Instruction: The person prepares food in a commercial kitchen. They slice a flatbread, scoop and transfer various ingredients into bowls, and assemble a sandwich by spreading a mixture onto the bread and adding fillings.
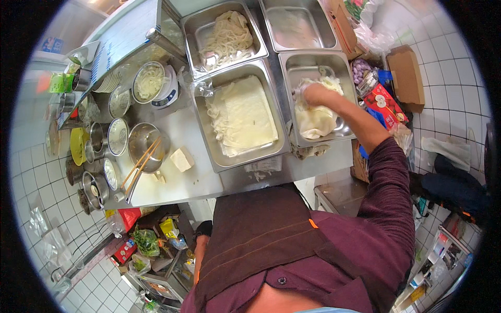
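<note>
My right hand (311, 94) reaches into the near right steel pan (287, 74), over pale noodles and a folded white sheet (316, 121); it seems to wear a thin clear glove, and its fingers are hidden among the noodles. My left hand is out of view; only that forearm shows, hanging beside the apron. Left of my right hand, a large steel pan (250, 162) holds stacked pale noodle sheets (250, 113) with cut strips along their left side. Behind it, another pan (188, 27) holds loose wide noodles (229, 37).
A block of tofu (182, 159) lies on the white cutting board (203, 172). Chopsticks (143, 164) rest across a steel bowl (150, 133). A bowl of noodles (148, 82) stands on a digital scale (166, 99). Cardboard boxes (405, 78) line the right side.
</note>
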Demonstrator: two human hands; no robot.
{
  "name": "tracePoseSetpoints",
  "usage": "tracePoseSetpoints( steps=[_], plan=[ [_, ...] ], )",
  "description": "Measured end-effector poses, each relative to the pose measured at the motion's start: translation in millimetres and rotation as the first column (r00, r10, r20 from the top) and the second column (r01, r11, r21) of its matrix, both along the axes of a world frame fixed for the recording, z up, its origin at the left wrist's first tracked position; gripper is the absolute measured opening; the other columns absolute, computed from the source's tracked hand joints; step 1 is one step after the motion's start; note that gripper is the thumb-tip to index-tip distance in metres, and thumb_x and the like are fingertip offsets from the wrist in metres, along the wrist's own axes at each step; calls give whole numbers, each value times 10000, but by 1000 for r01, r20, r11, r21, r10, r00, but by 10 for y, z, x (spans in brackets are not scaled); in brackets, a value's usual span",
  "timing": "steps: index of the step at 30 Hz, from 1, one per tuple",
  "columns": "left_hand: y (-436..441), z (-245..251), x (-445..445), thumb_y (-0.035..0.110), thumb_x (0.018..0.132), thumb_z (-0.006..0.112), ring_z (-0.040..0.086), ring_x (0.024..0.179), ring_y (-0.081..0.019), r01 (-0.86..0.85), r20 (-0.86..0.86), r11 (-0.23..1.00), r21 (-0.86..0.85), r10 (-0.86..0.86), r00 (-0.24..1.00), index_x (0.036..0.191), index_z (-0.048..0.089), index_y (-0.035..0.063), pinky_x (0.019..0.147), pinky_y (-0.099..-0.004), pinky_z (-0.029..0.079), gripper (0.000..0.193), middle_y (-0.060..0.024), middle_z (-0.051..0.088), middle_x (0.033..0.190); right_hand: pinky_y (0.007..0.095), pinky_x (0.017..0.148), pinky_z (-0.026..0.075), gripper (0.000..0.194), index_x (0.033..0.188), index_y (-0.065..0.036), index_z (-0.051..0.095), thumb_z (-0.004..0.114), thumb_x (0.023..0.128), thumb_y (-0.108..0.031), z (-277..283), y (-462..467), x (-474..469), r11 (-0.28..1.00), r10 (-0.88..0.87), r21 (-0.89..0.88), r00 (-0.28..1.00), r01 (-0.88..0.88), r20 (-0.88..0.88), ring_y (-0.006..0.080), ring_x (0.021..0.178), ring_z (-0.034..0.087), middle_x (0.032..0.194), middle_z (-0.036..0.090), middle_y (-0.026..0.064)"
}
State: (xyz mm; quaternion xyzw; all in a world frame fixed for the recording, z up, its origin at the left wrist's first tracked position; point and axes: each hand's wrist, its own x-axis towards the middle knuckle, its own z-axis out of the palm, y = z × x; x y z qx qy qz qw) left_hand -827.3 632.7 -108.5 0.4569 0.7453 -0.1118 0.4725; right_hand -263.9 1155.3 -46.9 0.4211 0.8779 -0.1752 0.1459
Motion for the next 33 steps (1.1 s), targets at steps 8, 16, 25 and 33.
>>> tracePoseSetpoints(
  steps=[8,16,25,33],
  plan=[
    [-44,-140,68,321,887,603,665,876,-304,-14,30,1000,8,13,999,968,717,64,751,-443,508,293,-168,704,978,489,730,546,310,1124,-38,655,619,822,-103,-246,-386,-102,984,-175,26,981,178,-83,408,850,684,937,694,235],
    [-136,-245,38,329,881,596,666,837,-296,-36,43,999,11,36,998,936,717,61,721,-443,505,299,-167,706,942,489,744,523,192,1031,-83,688,625,877,-177,1142,-295,171,921,-207,214,872,327,-444,412,836,673,860,682,211],
    [-316,-391,-14,339,876,587,668,793,-288,-34,58,999,10,33,998,899,717,59,687,-444,501,309,-166,707,902,308,887,533,316,1198,-61,682,588,905,12,2455,-499,316,673,-292,282,596,684,-748,212,1030,693,1149,717,114],
    [-354,-511,1,347,871,580,669,754,-280,-122,102,992,-25,124,987,867,717,56,657,-445,498,321,-165,708,867,304,887,527,216,1159,-18,634,605,965,-110,2910,-231,-123,835,-295,-225,65,502,-953,168,1023,652,1109,678,60]
  ],
)
